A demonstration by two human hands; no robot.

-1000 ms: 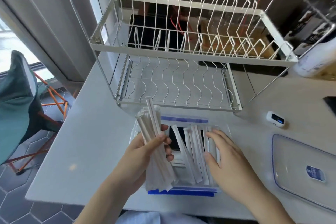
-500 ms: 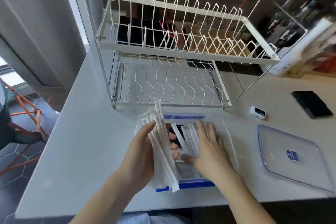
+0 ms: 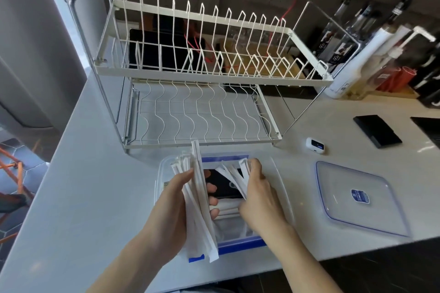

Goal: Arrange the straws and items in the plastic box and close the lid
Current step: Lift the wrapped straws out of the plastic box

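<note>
A clear plastic box [image 3: 277,173] with blue rim clips sits on the white counter in front of me. My left hand [image 3: 171,207] is shut on a thick bundle of paper-wrapped straws [image 3: 200,207], held over the box's left side. My right hand [image 3: 257,195] reaches into the box and gathers several more wrapped straws [image 3: 234,175] between its fingers. A black item [image 3: 223,185] lies inside the box beneath them. The clear lid [image 3: 362,200] with a blue label lies flat on the counter to the right, apart from the box.
A white two-tier wire dish rack [image 3: 202,74] stands just behind the box. A small white device [image 3: 315,145] and a black rectangular object [image 3: 377,131] lie on the counter to the right. Bottles [image 3: 352,59] stand at the back right. The counter edge runs close below.
My right hand has gone from resting flat on the straws in the box to closing on several of them. The left hand keeps its bundle. The view has shifted leftward and down.
</note>
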